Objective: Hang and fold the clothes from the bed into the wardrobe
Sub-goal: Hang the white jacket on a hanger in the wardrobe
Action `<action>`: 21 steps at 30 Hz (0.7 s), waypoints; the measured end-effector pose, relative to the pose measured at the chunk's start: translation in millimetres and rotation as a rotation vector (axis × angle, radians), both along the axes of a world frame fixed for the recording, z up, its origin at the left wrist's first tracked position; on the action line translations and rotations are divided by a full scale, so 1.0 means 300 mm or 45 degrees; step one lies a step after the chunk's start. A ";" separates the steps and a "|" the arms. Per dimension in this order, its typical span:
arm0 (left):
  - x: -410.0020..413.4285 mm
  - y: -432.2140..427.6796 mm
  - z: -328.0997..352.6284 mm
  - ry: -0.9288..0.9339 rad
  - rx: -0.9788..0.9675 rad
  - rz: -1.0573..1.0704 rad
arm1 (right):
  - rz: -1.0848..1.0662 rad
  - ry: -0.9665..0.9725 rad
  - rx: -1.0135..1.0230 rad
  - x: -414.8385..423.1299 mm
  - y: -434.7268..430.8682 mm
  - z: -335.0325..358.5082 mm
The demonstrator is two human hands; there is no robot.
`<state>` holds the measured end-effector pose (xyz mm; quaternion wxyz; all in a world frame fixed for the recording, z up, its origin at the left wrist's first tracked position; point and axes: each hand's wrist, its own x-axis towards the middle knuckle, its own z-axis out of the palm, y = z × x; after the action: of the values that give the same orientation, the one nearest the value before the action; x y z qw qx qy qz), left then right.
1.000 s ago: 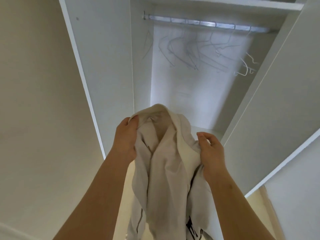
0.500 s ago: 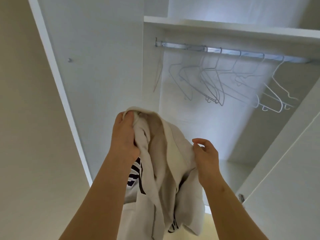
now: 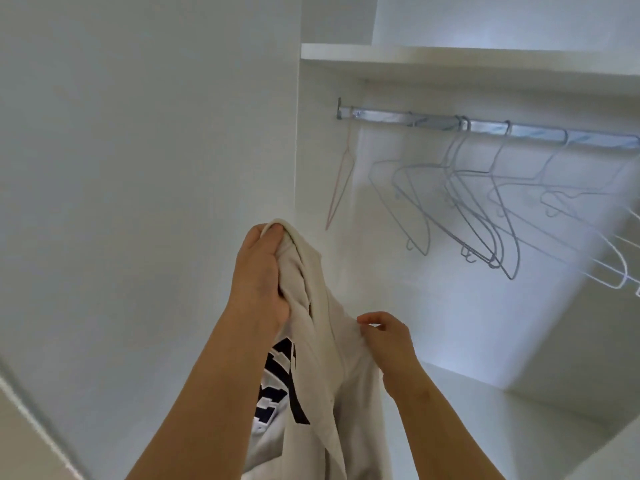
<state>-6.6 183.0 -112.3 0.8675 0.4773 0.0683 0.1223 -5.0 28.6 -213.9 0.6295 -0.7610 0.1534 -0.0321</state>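
- Shirt (image 3: 334, 382) hung from both hands before wardrobe (image 3: 467, 323), below rail (image 3: 485, 127).
- Left hand (image 3: 259, 282) gripped its top, fingers curled tight.
- Right hand (image 3: 391, 344) pinched a lower fold.
- Hangers (image 3: 467, 209) hung on rail.

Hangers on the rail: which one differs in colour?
The pink hanger, alone at the left end of the rail; the other hangers are pale grey, bunched rightward.

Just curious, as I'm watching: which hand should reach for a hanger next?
Probably the right hand. It only pinches the shirt lightly and is nearer the hangers on the rail, while the left hand grips the shirt's top, bearing it.
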 end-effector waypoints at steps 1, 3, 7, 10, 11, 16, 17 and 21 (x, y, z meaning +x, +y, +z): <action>0.045 -0.014 0.002 0.007 0.009 0.018 | 0.048 0.023 -0.011 0.051 -0.014 -0.003; 0.137 -0.040 0.012 0.020 0.038 0.057 | 0.117 0.066 -0.022 0.152 -0.040 -0.005; 0.299 -0.101 0.034 0.027 0.013 0.126 | 0.202 0.096 0.001 0.361 -0.096 0.034; 0.384 -0.129 0.034 0.023 0.017 0.183 | 0.225 0.008 0.002 0.507 -0.109 0.088; 0.405 -0.133 0.032 0.023 0.022 0.199 | 0.243 -0.026 -0.002 0.551 -0.104 0.102; 0.471 -0.134 0.019 0.026 0.053 0.257 | 0.260 -0.147 0.079 0.772 -0.054 0.185; 0.480 -0.135 0.019 0.023 0.063 0.275 | 0.251 -0.152 0.105 0.818 -0.039 0.207; 0.517 -0.137 0.024 0.025 0.077 0.354 | 0.361 -0.042 0.100 0.958 0.026 0.261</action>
<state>148.6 141.8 -105.1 0.8267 0.4904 0.1386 0.2384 282.6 36.5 -135.7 0.6595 -0.7492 0.0351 0.0507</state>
